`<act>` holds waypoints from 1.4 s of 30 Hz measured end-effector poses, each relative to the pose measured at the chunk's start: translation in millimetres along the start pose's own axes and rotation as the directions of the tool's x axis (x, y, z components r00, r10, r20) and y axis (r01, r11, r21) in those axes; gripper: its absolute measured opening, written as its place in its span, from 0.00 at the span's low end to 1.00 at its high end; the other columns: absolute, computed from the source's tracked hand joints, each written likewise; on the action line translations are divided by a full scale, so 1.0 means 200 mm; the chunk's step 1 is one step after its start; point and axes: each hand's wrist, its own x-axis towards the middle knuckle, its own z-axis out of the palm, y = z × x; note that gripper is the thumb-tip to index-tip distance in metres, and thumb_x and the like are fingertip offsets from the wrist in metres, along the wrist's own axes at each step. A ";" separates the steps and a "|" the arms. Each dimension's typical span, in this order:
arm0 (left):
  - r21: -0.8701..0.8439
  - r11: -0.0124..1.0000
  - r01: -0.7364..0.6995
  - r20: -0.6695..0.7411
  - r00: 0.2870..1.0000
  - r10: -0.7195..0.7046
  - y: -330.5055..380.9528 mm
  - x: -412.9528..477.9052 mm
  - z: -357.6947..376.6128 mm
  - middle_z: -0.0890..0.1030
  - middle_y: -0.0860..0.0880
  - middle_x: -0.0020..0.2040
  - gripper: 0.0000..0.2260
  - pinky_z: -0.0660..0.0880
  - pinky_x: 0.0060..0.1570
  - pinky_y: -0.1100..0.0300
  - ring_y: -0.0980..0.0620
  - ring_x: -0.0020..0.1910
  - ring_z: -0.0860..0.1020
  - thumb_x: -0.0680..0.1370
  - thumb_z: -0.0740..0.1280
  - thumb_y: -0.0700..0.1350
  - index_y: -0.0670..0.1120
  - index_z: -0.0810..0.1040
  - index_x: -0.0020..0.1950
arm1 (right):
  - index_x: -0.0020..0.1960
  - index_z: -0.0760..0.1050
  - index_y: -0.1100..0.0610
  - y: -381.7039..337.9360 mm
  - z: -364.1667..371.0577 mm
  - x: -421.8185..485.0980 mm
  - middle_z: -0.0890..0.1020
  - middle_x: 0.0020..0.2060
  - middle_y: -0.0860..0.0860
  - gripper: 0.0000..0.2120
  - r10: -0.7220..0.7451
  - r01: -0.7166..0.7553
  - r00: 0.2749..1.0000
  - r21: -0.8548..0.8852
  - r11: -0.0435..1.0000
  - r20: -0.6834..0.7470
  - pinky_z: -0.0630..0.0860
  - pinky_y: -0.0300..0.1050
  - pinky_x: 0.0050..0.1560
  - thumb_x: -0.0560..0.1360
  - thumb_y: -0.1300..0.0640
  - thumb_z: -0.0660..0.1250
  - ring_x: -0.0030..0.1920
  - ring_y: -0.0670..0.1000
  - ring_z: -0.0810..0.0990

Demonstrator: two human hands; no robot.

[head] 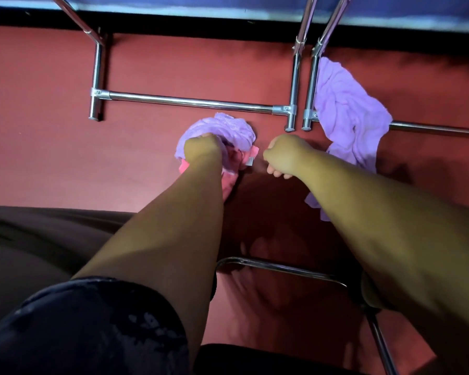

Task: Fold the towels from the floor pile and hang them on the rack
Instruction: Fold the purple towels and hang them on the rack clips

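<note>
Two hands reach down: my left hand (201, 150) grips a bunched lilac terry towel (228, 131) with a pink cloth (230, 180). My right hand (282, 155) is curled narrow, holding nothing, near the chrome tube rack (190, 102). Another lilac towel (349, 115) lies crumpled on the red floor (52, 147).

A: Is it bright here?

B: No, it is dim and warm. The red floor (52, 147) looks darkest below the right hand (283, 155), where a big shadow sits.

A: Does anything shine?

B: Yes. The metal rack bar (190, 102) above the left hand (201, 151) has thin white glints on it.

A: Is it sharp?

B: Not much. Both hands look soft and a bit smeared. The dark sleeve (92, 328) near the bottom is very blurry.

A: And the edges?

B: The rack poles lean and bend outward at the top. The corners go dark.
</note>
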 end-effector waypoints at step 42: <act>-0.126 0.347 -0.930 -0.328 0.369 0.870 0.38 -2.03 -0.52 0.75 0.57 0.28 0.13 0.70 0.36 0.58 0.55 0.30 0.71 0.78 0.75 0.50 0.44 0.80 0.39 | 0.44 0.82 0.55 -0.05 -0.80 -1.66 0.80 0.33 0.45 0.07 -0.246 0.675 0.532 0.231 0.701 -0.811 0.71 0.41 0.35 0.75 0.52 0.75 0.34 0.46 0.75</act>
